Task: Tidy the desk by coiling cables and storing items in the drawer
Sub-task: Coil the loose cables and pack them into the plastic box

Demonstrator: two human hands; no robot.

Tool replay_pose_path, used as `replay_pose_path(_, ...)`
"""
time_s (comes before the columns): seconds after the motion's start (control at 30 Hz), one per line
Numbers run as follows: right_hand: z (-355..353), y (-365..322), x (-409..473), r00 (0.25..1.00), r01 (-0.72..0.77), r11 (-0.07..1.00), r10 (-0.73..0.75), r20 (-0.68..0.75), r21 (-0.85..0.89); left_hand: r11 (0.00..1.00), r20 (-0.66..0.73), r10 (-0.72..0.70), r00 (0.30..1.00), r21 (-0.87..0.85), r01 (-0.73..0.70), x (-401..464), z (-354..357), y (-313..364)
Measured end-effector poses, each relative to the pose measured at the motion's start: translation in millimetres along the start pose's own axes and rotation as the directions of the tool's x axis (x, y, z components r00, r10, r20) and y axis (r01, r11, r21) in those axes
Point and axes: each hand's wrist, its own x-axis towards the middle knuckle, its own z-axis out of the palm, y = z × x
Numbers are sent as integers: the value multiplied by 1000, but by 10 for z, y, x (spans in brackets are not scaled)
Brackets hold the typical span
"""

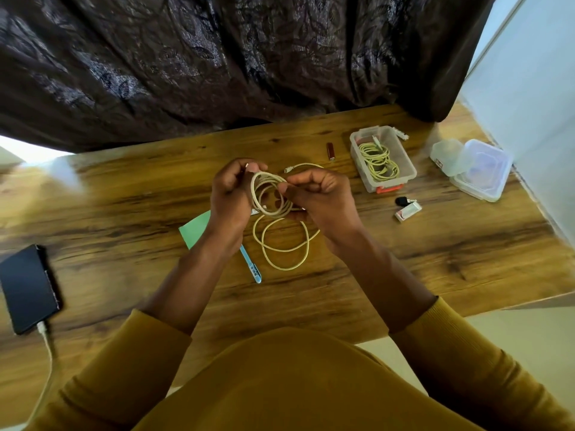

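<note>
1. Head view, looking down: a pale yellow cable (270,194) is held above the middle of a wooden counter (124,194), partly wound into a small coil of several loops between two hands.
2. The left hand (231,194) has a grasping grip on the left side of the coil, its fingers curled round the loops.
3. The right hand (314,194) has a pinching grip on the cable at the coil's right side, thumb and fingers closed on the strand.
4. The rest of the cable hangs from the coil and lies on the counter in loose loops just below the hands; its free end with a white plug sits just behind the right hand.
5. A blue pen (251,265) lies on the counter beside the loose loops, partly under the left wrist, next to a green sheet of paper (196,228).
6. To the right, well apart from the hands, stands a clear plastic box (382,158) containing another coiled yellow cable (378,160).
7. A small brown tube (331,150) lies just left of that box; a small black item and a white one lie in front of it.
8. Clear plastic lids (476,169) rest at the far right.
9. A dark phone (28,287) with a white lead plugged in lies at the left edge.
10. A dark patterned curtain (217,57) hangs behind the counter.
</note>
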Motion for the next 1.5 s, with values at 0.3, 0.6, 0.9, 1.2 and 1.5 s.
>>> replay_pose_path(0.3,2,-27,68,998,32,977,-44,-53,-210,958,231,-211,950,-143,247,-32,-89,59)
replay_pose_path(0.6,-84,-70,95,999,-18,994,22,30,-104,996,286,-25,958,93,-2,42,-188,60)
replay_pose_path(0.9,-187,-76,165,943,-200,945,113,314,260,931,461,168,871,216,-293,44,-127,-26)
replay_pose_path(1.2,19,-23,71,923,-352,844,240,301,406,872,222,389,894,225,-435,-49,-3,-53)
replay_pose_path(1.5,267,-21,8,945,-313,852,236,227,419,775,-40,500,865,466,-426,-76,91,-8)
